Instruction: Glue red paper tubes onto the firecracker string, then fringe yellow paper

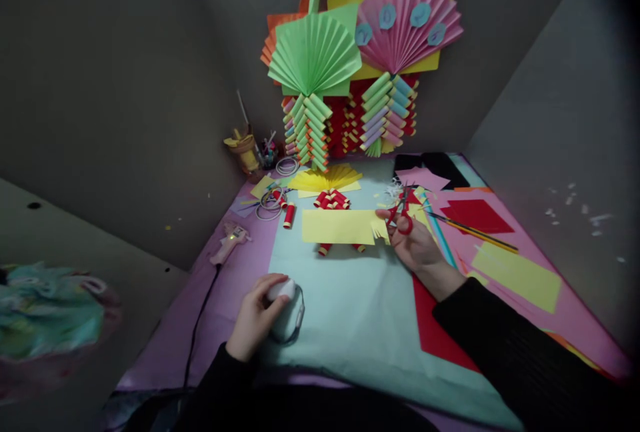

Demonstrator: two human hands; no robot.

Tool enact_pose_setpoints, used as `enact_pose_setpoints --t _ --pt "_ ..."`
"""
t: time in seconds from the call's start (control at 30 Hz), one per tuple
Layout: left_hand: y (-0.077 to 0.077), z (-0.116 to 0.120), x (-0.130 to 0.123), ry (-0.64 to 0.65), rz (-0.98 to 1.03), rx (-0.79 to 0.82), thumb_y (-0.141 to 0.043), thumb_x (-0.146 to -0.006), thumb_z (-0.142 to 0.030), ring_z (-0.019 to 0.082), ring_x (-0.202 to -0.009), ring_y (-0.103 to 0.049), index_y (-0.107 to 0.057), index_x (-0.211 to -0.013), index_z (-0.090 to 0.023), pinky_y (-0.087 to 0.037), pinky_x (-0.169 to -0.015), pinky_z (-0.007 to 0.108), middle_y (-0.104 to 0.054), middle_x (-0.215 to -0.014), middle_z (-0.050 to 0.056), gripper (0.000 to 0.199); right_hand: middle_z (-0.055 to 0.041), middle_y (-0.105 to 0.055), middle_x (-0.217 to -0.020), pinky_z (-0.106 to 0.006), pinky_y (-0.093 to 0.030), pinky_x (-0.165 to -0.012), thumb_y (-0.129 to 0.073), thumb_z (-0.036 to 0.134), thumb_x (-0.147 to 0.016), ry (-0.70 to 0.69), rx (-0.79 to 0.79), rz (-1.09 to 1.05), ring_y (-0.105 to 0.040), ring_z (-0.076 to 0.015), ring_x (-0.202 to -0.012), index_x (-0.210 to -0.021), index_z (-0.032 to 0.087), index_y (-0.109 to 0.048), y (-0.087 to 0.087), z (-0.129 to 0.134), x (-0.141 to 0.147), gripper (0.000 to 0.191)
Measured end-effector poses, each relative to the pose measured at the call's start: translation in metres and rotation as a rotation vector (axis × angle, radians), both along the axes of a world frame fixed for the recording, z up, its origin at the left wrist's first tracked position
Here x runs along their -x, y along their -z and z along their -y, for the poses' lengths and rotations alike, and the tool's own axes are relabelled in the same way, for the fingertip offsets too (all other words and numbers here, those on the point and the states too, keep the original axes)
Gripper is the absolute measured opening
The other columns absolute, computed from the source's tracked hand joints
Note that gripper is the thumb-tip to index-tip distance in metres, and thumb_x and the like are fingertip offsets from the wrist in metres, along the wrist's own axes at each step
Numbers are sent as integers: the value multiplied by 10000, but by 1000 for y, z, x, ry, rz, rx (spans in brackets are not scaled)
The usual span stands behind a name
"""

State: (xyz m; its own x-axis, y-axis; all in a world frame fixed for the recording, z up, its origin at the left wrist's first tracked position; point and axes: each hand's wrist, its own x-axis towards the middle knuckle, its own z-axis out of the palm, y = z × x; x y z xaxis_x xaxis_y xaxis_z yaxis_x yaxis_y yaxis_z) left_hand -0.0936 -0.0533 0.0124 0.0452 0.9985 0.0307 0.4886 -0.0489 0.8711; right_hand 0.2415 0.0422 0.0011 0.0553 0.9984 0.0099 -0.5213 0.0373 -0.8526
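Observation:
My left hand (256, 312) is wrapped round a small white device (283, 289) with a dark wrist strap, low over the pale green table cover. My right hand (415, 245) holds red-handled scissors (406, 217), blades pointing up and away. The same hand pinches the right end of a yellow paper strip (337, 227), which has several short cuts along that end. Behind and below the strip lie red paper rolls with yellow ends (332, 199), arranged under a pleated yellow fan (327, 177). The strip hides part of these rolls.
Pleated fan hangings, one green (315, 52) and one pink (405, 25), hang at the back. A pink glue gun (230, 244) with a cord lies left. Red sheets (475, 217), pencils (477, 233) and yellow paper (517, 277) lie right. Pots of tools (247, 152) stand back left.

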Motion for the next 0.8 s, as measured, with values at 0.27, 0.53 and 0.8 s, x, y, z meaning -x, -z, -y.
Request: enact_pose_setpoints --t 0.27,0.53,0.8 --pt "3 4 16 -31 -78 -1 -646 -761 -374 236 -985 -610 -654 -1072 -194 -485 -809 345 -659 -1084 99 360 -65 -735 -891 -424 -561 -728 -669 377 -716 -10 14 33 -656 -233 -738 -862 214 -678 6 0 -1 219" --pt "10 11 48 -194 52 52 -676 -717 -385 151 -712 -575 -550 -949 -177 -465 -636 254 -603 -840 19 336 -78 -738 -911 -421 -567 -726 -665 372 -719 -35 28 27 -677 -249 -767 -865 204 -687 8 0 0 224" --pt "11 5 58 -385 250 32 -728 -688 -371 180 -840 -628 -499 -1172 -190 -508 -736 306 -644 -1024 71 565 -88 -743 -879 -446 -566 -772 -659 401 -717 -42 45 54 -692 -272 -814 -925 204 -684 7 1 1 287"
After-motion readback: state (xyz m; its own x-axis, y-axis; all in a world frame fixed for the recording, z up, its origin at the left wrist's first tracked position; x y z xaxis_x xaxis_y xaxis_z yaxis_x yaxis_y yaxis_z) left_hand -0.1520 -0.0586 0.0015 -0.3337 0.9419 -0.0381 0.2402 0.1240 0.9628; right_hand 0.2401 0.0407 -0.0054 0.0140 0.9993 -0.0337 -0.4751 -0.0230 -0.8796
